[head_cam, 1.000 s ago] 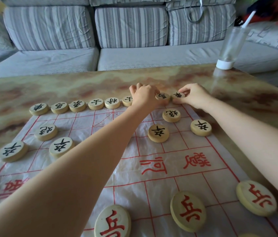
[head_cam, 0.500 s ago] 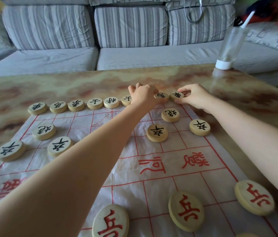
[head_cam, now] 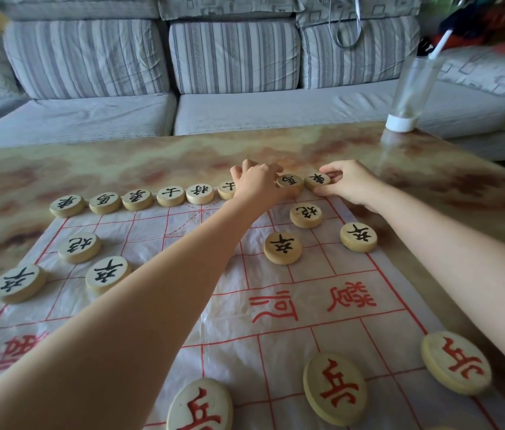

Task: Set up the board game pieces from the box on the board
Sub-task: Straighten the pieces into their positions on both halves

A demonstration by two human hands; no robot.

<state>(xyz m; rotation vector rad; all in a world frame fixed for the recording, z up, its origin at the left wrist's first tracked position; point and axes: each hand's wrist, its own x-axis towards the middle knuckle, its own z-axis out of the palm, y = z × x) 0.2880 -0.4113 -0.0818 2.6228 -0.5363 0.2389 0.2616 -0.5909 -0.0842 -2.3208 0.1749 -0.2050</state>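
A white sheet board (head_cam: 276, 293) with a red grid lies on the marble table. Round wooden pieces with black characters line its far edge, from the leftmost piece (head_cam: 67, 205) to the corner piece (head_cam: 317, 180). My left hand (head_cam: 260, 181) reaches to that row, its fingers curled over a piece that is hidden, next to the second piece from the right (head_cam: 290, 183). My right hand (head_cam: 350, 183) pinches the corner piece at the row's right end. Red-character pieces (head_cam: 334, 387) lie near me.
More black pieces (head_cam: 282, 247) stand in the second and third rows. A clear bottle (head_cam: 409, 91) with a white cap stands inverted at the table's (head_cam: 120, 169) far right corner. A striped grey sofa (head_cam: 232, 57) runs behind the table.
Both hands stay on the far row's right end, making only small shifts. The view has tilted slightly, nothing else has moved.
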